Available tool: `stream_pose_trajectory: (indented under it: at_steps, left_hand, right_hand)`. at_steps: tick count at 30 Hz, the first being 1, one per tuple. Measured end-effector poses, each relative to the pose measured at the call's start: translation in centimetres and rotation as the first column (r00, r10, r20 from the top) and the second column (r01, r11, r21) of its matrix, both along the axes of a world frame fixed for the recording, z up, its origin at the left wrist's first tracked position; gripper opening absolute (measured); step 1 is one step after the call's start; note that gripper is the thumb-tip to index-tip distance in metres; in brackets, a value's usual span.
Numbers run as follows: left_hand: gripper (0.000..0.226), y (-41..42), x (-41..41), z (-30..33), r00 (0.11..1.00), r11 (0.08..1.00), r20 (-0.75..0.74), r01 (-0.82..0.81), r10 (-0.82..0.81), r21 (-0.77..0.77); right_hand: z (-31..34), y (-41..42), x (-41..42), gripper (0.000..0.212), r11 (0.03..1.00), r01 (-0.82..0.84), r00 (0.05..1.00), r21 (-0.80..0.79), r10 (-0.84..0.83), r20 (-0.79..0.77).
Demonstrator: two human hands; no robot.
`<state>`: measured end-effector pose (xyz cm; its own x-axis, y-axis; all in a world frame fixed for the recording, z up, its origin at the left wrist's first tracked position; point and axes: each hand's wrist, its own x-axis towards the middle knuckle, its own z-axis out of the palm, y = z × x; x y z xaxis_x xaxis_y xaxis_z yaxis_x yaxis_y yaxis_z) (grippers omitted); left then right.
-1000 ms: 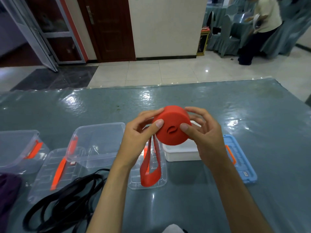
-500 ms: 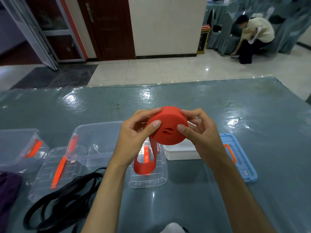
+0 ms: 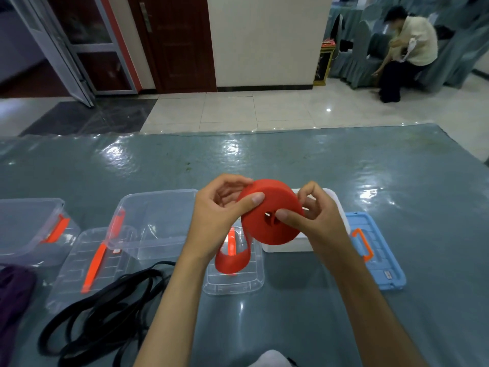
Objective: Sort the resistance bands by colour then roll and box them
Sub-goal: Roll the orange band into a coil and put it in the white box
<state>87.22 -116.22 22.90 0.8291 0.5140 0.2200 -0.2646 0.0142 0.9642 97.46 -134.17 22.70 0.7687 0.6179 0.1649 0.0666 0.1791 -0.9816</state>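
Nearest: black bands (image 3: 105, 305) tangled on bench (image 3: 397, 181), purple band (image 3: 13, 295) at left edge. Midway, above clear lid (image 3: 234, 283): red band (image 3: 272, 211) mostly rolled, loose tail hanging; left hand (image 3: 222, 218) grasping roll's rim, right hand (image 3: 315, 221) pinching its face. Behind: white box (image 3: 287, 246), blue lid (image 3: 375, 250), clear boxes (image 3: 158, 218).

No readable text, labels, brands or numbers showing anywhere, small sticker on the blue lid (image 3: 375, 250) appearing too blurred and too small to read
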Motion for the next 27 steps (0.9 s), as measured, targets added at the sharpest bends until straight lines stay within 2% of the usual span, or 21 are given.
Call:
stream_pose_trajectory:
  at_steps: [3,6,8,11,17,20,22,27]
  left_hand:
    - [0.030,0.0,-0.2,-0.2,0.996,0.996,-0.040,0.085,-0.085,0.007]
    - [0.043,0.5,-0.6,-0.1,0.983,0.980,-0.080,0.172,-0.164,0.103]
    - [0.040,0.5,-0.7,0.0,0.990,0.987,-0.067,0.128,-0.122,0.101]
    - [0.034,0.2,-0.7,-0.2,0.997,0.998,-0.060,0.049,-0.046,0.050]
    - [0.032,0.4,-0.9,-1.0,0.983,0.987,-0.100,0.157,-0.153,0.028]
    - [0.031,0.1,-0.9,-1.0,0.999,0.996,-0.039,0.039,-0.036,0.083]
    - [0.028,-0.2,-0.8,-1.1,1.000,0.995,-0.018,0.007,-0.006,0.097]
    - [0.029,-0.2,-0.6,-1.7,0.988,0.987,-0.123,0.111,-0.097,0.116]
  right_hand:
    - [0.1,-0.3,-0.1,0.049,0.997,0.046,0.999,0.068,-0.045,-0.015]
    - [0.2,-0.3,0.0,0.050,0.990,0.062,0.998,0.128,-0.057,-0.040]
    - [0.3,-0.5,0.1,0.042,0.996,0.036,0.998,0.084,-0.031,-0.058]
    - [0.3,-1.0,0.5,0.044,0.999,-0.030,0.998,-0.027,0.029,-0.048]
    - [0.2,-1.0,0.3,0.052,1.000,-0.010,1.000,0.011,0.010,-0.009]
    - [0.2,-1.0,0.3,0.046,0.996,-0.084,0.995,-0.018,0.083,-0.046]
    - [0.2,-1.2,0.5,0.050,0.985,-0.152,0.988,-0.080,0.148,-0.054]
    - [0.0,-2.1,0.8,0.065,0.984,-0.122,0.992,-0.132,0.125,0.012]
